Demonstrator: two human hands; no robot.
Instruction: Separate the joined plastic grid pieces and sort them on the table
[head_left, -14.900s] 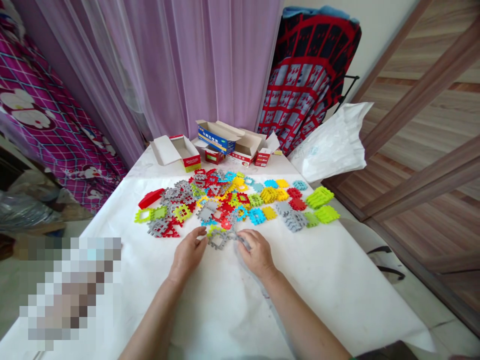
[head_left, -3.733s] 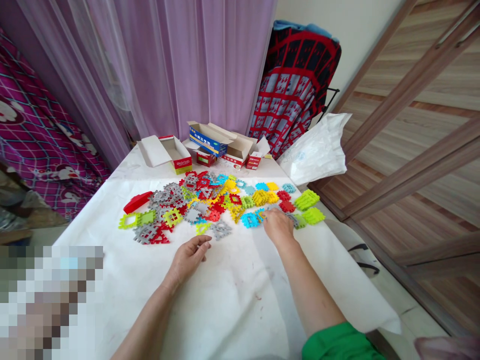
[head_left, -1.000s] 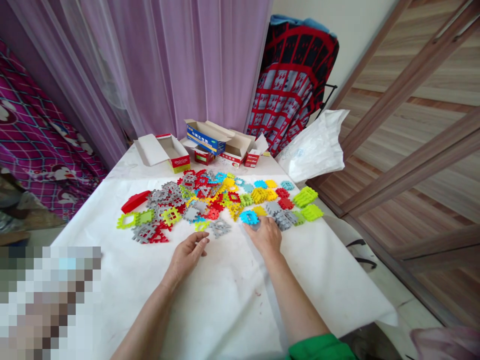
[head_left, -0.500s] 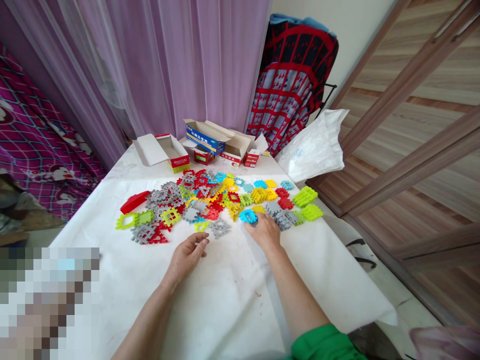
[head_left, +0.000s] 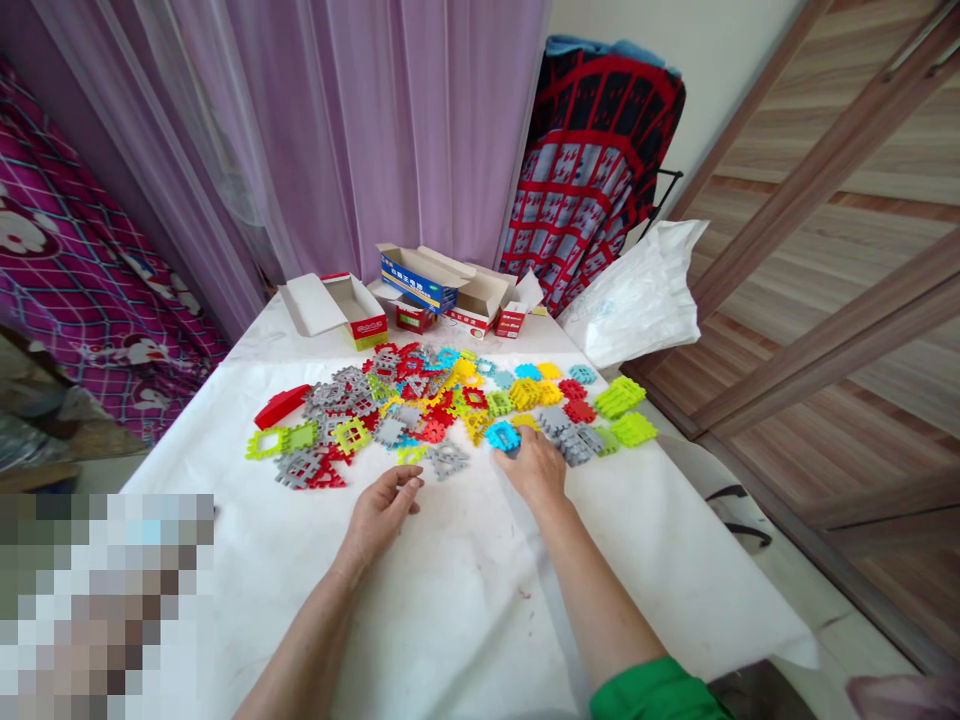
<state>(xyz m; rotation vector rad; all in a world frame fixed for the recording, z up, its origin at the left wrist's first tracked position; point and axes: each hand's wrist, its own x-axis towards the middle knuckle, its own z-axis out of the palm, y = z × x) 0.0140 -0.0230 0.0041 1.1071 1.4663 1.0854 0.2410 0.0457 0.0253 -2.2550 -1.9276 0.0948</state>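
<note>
My right hand (head_left: 538,466) is at the near edge of the scattered plastic pieces, its thumb and fingers closed at a blue interlocking tile (head_left: 502,436). The hand hides part of the tile. A yellow tile (head_left: 524,421) lies just beyond my fingers. Off to the left, my left hand (head_left: 384,508) rests low over the tablecloth with loosely bent fingers and nothing visible in it. Nearest to it are a grey triangular piece (head_left: 448,460) and a lime green piece (head_left: 412,455). A mixed heap of toothed pieces (head_left: 352,390) spreads beyond.
Grey tiles (head_left: 579,444), red tiles (head_left: 578,400) and lime green tiles (head_left: 619,397) lie in groups at the right. A red curved piece (head_left: 282,407) is at the left. Opened cardboard boxes (head_left: 420,280) line the back, beside a white bag (head_left: 637,300) on the white-covered table (head_left: 450,610).
The whole view has shifted slightly, so everything appears a little further right. Both hands and the pieces keep nearly the same places on the table.
</note>
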